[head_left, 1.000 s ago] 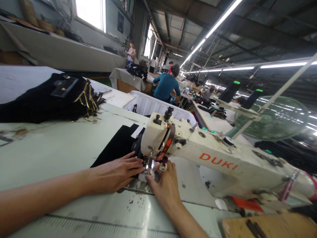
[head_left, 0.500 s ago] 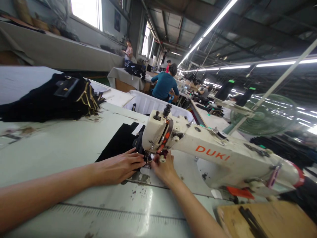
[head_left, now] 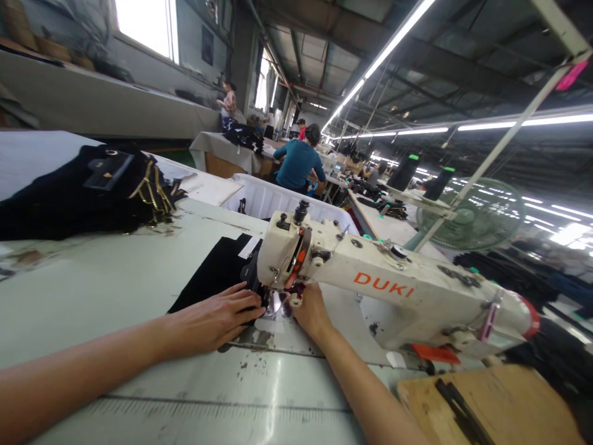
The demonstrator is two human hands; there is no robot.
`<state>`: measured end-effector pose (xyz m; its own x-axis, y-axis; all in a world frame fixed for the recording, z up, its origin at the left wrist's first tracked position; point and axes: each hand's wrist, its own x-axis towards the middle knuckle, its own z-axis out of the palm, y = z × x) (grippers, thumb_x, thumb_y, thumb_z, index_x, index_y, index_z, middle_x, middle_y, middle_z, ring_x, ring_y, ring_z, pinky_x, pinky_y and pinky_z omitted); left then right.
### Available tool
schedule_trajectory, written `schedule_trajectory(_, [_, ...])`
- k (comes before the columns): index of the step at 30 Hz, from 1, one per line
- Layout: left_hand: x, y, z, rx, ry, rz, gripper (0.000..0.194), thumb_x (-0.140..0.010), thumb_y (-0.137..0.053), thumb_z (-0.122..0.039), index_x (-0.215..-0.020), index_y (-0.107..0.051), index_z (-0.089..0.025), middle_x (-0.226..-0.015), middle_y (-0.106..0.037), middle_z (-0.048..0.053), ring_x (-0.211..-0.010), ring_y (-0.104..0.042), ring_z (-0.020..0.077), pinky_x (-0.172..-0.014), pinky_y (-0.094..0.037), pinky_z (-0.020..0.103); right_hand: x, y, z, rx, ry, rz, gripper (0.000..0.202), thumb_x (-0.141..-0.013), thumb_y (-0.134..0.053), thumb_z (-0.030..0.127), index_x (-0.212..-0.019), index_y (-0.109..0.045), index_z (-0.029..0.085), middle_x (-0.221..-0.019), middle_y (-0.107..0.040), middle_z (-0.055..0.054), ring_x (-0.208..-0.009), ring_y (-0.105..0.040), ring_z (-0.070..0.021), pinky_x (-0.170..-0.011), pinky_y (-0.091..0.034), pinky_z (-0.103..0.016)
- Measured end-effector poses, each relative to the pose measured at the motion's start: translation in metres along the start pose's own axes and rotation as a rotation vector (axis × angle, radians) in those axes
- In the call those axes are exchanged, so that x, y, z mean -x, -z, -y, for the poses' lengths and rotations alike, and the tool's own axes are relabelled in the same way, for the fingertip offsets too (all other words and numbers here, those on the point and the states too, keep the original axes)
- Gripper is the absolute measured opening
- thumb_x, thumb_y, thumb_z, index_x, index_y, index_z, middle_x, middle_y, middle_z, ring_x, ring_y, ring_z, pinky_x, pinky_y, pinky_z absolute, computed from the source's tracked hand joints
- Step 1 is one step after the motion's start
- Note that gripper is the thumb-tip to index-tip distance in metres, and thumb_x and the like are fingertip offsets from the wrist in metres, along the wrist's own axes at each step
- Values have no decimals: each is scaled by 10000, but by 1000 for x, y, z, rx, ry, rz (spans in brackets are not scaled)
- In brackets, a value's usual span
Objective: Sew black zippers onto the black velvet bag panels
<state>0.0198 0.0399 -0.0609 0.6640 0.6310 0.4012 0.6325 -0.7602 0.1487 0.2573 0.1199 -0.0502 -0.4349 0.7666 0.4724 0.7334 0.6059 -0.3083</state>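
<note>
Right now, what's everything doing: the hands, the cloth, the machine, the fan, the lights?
Sewing machine: can't tell if it's running
Left hand: laid flat on the black cloth
Right hand: close beside the machine's head, fingertips partly hidden
Black cloth: lying flat, one side by the machine's head
Fan: can't tell if it's spinning
Ceiling light: on

Black cloth [head_left: 208,272], sewing machine [head_left: 401,295] on table [head_left: 134,278]

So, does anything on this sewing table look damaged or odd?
Mostly wear: the pale table has a brown scuffed patch at the picture's left edge, and dark specks, perhaps chipped paint, in front of the sewing machine. I see nothing spilled.
</note>
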Motion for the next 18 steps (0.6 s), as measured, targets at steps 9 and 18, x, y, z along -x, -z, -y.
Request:
schedule_trajectory(9, [1,-10,-4,-108,-23,-1,395,-945,-546,-69,-1310,-662,-163,-1268,-696,120,-1195,-635,251,-1111,-435,343,50,-13,12,-35,459,-7,290,-949,-615,87,-1210,-695,186,-1131,-747,-97,-1055,-692,-233,-1021,-557,-429])
schedule_trajectory(18, [-7,-2,1,-93,-30,-44,408,-947,-513,-68,-1326,-658,-102,-1330,-685,165,-1287,-621,274,-1185,-426,378,45,-15,15,-2,389,30,360,-952,-554,88,-1287,-662,166,-1281,-702,-110,-1214,-648,-261,-1063,-549,-433])
